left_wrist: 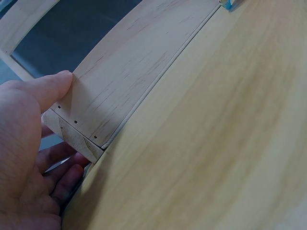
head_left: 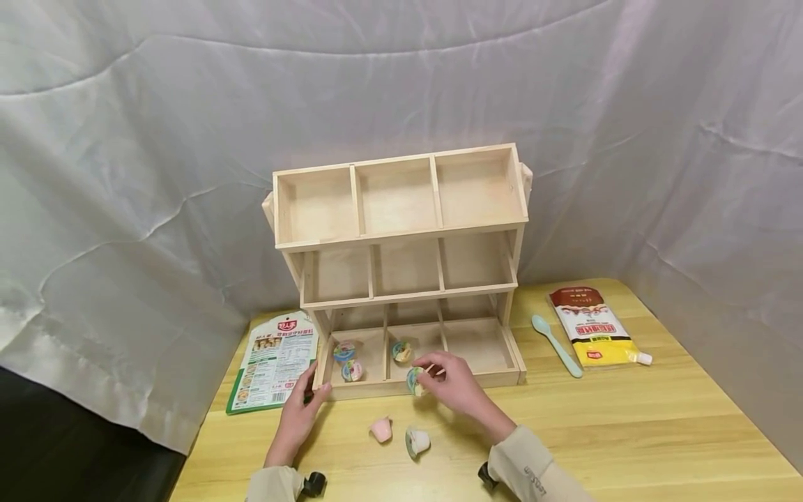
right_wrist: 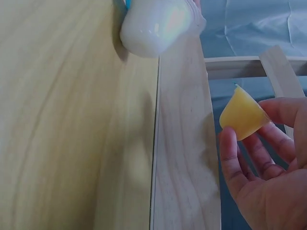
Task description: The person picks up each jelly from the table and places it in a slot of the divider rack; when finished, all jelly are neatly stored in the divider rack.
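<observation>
My left hand (head_left: 298,414) grips the lower left front corner of a three-tier wooden shelf (head_left: 401,230); in the left wrist view its thumb lies on the front board (left_wrist: 129,62) and its fingers are round the end. Between thumb and fingers, my right hand (head_left: 456,388) pinches a yellow jelly cup (right_wrist: 242,115), near the front edge of the bottom tier. Two jelly cups, one with a blue rim (head_left: 343,351) and one pinkish (head_left: 353,370), sit in the bottom left compartment. Another jelly cup (head_left: 401,351) is in the bottom middle one.
On the table before the shelf lie a pink jelly cup (head_left: 380,429) and a white jelly cup (head_left: 419,441). A green and white package (head_left: 276,359) lies left of the shelf. To its right are a pale green spoon (head_left: 557,346) and a spouted pouch (head_left: 592,326).
</observation>
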Demonstrator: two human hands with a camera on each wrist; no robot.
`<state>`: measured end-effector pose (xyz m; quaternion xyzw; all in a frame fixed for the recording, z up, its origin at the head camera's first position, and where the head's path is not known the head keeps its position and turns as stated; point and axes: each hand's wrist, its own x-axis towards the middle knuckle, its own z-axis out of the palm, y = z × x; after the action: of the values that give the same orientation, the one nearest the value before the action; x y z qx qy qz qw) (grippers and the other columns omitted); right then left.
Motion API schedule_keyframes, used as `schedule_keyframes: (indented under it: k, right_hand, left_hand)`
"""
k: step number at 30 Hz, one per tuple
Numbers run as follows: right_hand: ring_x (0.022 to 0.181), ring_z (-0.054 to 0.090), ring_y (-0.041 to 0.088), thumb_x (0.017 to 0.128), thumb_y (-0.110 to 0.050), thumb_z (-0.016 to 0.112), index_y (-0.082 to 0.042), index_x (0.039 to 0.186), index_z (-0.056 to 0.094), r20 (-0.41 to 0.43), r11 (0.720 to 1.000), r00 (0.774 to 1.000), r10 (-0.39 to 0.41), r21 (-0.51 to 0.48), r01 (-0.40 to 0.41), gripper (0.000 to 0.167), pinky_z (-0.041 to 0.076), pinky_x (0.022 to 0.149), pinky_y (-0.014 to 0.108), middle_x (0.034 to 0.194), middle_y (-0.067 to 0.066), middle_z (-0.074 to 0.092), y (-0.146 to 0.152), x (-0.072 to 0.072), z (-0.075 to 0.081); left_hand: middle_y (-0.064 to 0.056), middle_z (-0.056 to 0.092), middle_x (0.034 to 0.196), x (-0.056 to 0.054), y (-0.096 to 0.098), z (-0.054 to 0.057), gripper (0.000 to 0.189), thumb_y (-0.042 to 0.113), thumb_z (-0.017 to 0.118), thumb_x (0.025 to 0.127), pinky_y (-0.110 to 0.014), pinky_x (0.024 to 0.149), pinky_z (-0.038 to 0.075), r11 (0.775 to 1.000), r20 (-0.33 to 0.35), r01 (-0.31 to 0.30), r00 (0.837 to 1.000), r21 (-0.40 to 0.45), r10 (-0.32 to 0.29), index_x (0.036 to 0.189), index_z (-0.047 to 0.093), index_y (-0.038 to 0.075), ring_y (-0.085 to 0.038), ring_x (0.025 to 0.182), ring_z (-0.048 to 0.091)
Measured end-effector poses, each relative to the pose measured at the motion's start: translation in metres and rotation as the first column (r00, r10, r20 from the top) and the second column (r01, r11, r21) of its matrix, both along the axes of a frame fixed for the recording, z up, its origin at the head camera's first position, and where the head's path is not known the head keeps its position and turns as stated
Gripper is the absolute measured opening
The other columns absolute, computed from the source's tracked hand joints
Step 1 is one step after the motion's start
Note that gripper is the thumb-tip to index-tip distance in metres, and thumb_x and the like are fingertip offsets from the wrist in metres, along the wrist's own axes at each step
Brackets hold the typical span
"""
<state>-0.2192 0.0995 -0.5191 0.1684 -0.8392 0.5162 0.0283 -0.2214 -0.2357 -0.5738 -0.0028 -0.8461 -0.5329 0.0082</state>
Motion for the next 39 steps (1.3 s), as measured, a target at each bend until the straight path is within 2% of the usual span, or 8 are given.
schedule_keyframes:
  k: [2, 7, 12, 18, 24, 30, 39]
  right_hand:
    - [0.089, 0.066, 0.021, 0.096, -0.009, 0.071, -0.004, 0.115, 0.076, -0.004, 1.000, 1.000, -0.007, -0.008, 0.007, 0.021, 0.058, 0.078, 0.025, 0.105, 0.004, 0.072, 0.002, -0.002, 0.001]
    - [0.090, 0.068, 0.022, 0.096, -0.009, 0.072, -0.007, 0.113, 0.076, -0.020, 0.999, 0.999, -0.042, -0.012, 0.042, 0.018, 0.058, 0.079, 0.027, 0.104, 0.004, 0.074, 0.006, -0.007, 0.001]
    - [0.090, 0.068, 0.019, 0.095, -0.010, 0.073, -0.011, 0.114, 0.077, -0.002, 0.997, 0.997, -0.079, -0.007, 0.079, 0.019, 0.057, 0.080, 0.028, 0.104, 0.002, 0.074, 0.008, -0.011, -0.002]
    - [0.091, 0.067, 0.019, 0.095, -0.010, 0.073, -0.012, 0.111, 0.078, 0.000, 0.994, 0.994, -0.109, -0.016, 0.109, 0.017, 0.056, 0.081, 0.028, 0.103, -0.001, 0.073, 0.010, -0.016, -0.003]
    - [0.091, 0.067, 0.020, 0.095, -0.010, 0.073, -0.012, 0.109, 0.078, -0.008, 0.993, 0.994, -0.113, -0.018, 0.113, 0.016, 0.057, 0.082, 0.031, 0.102, 0.000, 0.072, 0.011, -0.017, -0.005]
    - [0.088, 0.066, 0.017, 0.095, -0.008, 0.073, -0.012, 0.108, 0.078, 0.000, 0.992, 0.992, -0.123, -0.001, 0.123, 0.015, 0.056, 0.081, 0.028, 0.101, 0.000, 0.072, 0.011, -0.017, -0.006]
    - [0.088, 0.065, 0.018, 0.096, -0.007, 0.070, -0.010, 0.117, 0.076, -0.010, 0.996, 0.996, -0.094, -0.009, 0.094, 0.022, 0.055, 0.077, 0.025, 0.102, 0.003, 0.071, 0.009, -0.018, -0.004]
  left_hand:
    - [-0.021, 0.042, 0.160, -0.004, -0.004, -0.010, 0.072, 0.042, 0.062, 0.104, -0.056, 0.112, 0.041, 1.000, -0.007, 0.000, 1.000, 0.001, 0.000, 0.165, 0.030, 0.021, -0.037, 0.142, 0.048]
    - [-0.022, 0.044, 0.159, -0.004, -0.005, -0.010, 0.073, 0.043, 0.062, 0.104, -0.057, 0.111, 0.042, 1.000, -0.003, 0.001, 1.000, -0.004, -0.001, 0.165, 0.029, 0.020, -0.037, 0.140, 0.049]
    - [-0.023, 0.044, 0.158, -0.004, -0.004, -0.009, 0.073, 0.046, 0.061, 0.104, -0.057, 0.111, 0.042, 1.000, -0.005, 0.000, 1.000, -0.017, 0.000, 0.165, 0.030, 0.021, -0.038, 0.140, 0.049]
    - [-0.022, 0.044, 0.158, -0.005, -0.004, -0.009, 0.071, 0.041, 0.062, 0.105, -0.055, 0.110, 0.044, 1.000, -0.008, -0.004, 1.000, -0.014, 0.004, 0.164, 0.030, 0.020, -0.037, 0.139, 0.050]
    - [-0.022, 0.045, 0.158, -0.004, -0.004, -0.009, 0.072, 0.041, 0.062, 0.104, -0.052, 0.107, 0.046, 1.000, -0.007, -0.003, 1.000, -0.012, 0.003, 0.164, 0.030, 0.019, -0.037, 0.137, 0.052]
    - [-0.023, 0.039, 0.162, -0.004, -0.003, -0.009, 0.073, 0.046, 0.062, 0.103, -0.058, 0.112, 0.042, 1.000, 0.006, -0.006, 1.000, -0.014, 0.006, 0.164, 0.031, 0.021, -0.040, 0.142, 0.047]
    - [-0.023, 0.037, 0.163, -0.007, -0.004, -0.011, 0.073, 0.043, 0.062, 0.104, -0.059, 0.115, 0.039, 1.000, -0.006, -0.006, 1.000, -0.016, 0.006, 0.164, 0.030, 0.018, -0.041, 0.145, 0.044]
